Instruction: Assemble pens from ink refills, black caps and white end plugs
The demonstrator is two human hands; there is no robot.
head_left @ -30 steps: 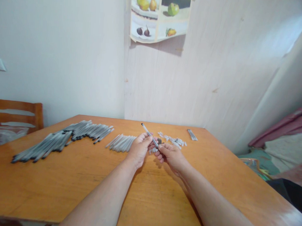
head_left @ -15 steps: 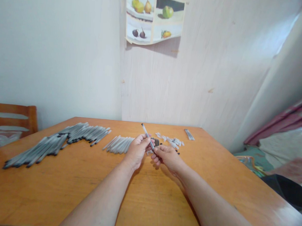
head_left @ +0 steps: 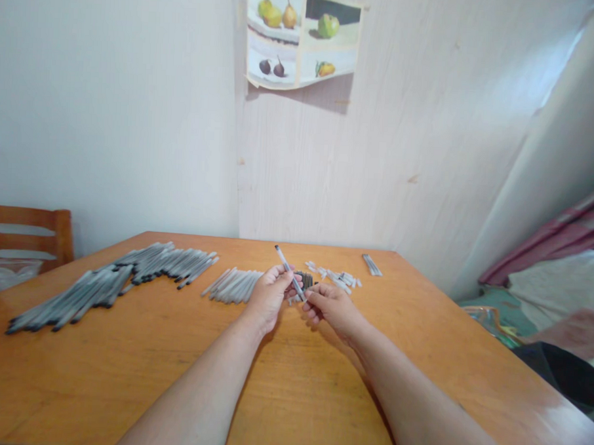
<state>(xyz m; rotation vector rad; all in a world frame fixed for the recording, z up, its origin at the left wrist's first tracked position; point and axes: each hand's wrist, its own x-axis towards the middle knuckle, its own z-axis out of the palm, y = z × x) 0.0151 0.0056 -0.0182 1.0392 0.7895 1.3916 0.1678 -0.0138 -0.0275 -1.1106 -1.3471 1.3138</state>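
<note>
Above the table (head_left: pixel 280 392): you hold a slanted pen (head_left: pixel 284 262).
Left hand (head_left: pixel 270 297): fingers closed on its barrel.
Right hand (head_left: pixel 336 305): fingertips pinch its lower end.

Pens (head_left: pixel 90 289) lie left on the table (head_left: pixel 289 399); tubes (head_left: pixel 235 285) right of them; pieces (head_left: pixel 342 285) farther right; poster (head_left: pixel 301 42) behind.

Bright, light from right | glare on table (head_left: pixel 182 381) near right edge | shadow below fruit poster (head_left: pixel 301 42) | fine detail soft

Slim translucent pen (head_left: pixel 284 261), dark-tipped far end, slanted, gripped in left hand (head_left: pixel 270 292)
</note>
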